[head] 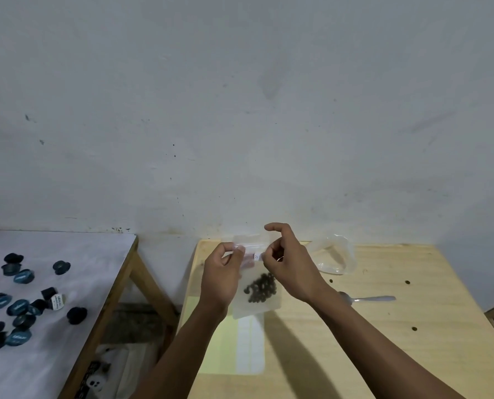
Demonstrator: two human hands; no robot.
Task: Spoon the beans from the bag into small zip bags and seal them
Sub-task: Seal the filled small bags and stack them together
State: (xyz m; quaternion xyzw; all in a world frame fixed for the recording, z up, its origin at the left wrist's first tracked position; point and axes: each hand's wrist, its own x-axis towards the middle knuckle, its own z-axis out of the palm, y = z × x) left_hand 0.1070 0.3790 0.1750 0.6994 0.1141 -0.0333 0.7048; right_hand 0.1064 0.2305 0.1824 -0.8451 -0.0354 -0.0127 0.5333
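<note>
Two bare hands hold a small clear zip bag (257, 295) up in front of the person, above a pale wooden bench (384, 341). Left hand (221, 279) grip: thumb and fingertips pinched together on the bag's top strip at its left end. Right hand (290, 269) grip: thumb and middle fingers pinched on the same strip at its right end, index finger lifted free and curved above the bag. Both grips are clamped on the bag's top edge; whether the zip strip itself is closed, can't tell.

The bag hangs down between and below the 2 hands. A cluster of dark beans (260, 287) sits in its lower half, below the right hand's fingers.

Places rel. to the zip bag:
- Just below it, on the bench, a flat stack of pale plastic sheets, prob. more zip bags (234, 347), lit by a bright patch.
- To its right and a bit farther back, a larger crumpled clear plastic bag (333, 256) on the bench.
- To its right and lower, beyond the right wrist, a metal spoon (369, 298) lying flat, handle pointing away from the bag.
- Well to its left, a second bench w/ white cover (67, 254), scattered w/ small dark and blue capsule cups (18, 306).
- Behind it, a plain grey-white wall (240, 110).
</note>
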